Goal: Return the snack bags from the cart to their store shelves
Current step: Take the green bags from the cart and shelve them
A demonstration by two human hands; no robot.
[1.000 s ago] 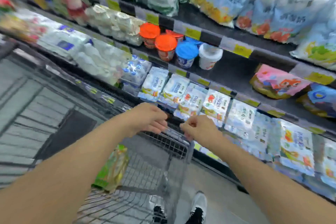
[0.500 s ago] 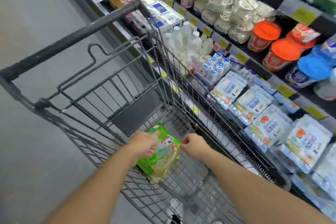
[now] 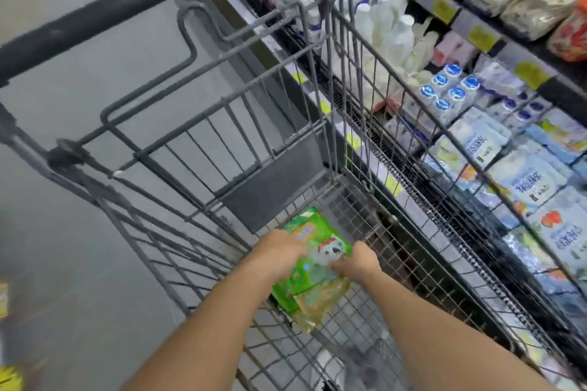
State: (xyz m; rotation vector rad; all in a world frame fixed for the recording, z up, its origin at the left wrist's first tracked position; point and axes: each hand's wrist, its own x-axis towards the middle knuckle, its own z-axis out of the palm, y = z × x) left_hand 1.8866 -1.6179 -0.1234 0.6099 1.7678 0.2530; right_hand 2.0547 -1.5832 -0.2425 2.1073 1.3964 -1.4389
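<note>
A green snack bag (image 3: 309, 276) with a white cartoon face lies on the wire floor of the grey shopping cart (image 3: 346, 98). Both my arms reach down into the basket. My left hand (image 3: 279, 251) grips the bag's left edge, fingers curled over it. My right hand (image 3: 357, 262) holds the bag's right side near the cartoon face. The bag's lower, yellowish part sticks out below my hands. Whether the bag is lifted off the cart floor I cannot tell.
The cart's black handle bar (image 3: 104, 19) runs across the upper left. Store shelves (image 3: 444, 6) stand close along the cart's right side, stocked with white bottles (image 3: 390, 32), blue-capped bottles (image 3: 448, 92) and white-blue packets (image 3: 527, 181). Grey floor (image 3: 63, 232) lies to the left.
My hands left the cart's rim, reached down into the basket and closed on the green bag from both sides. My view swung from the shelves down into the cart.
</note>
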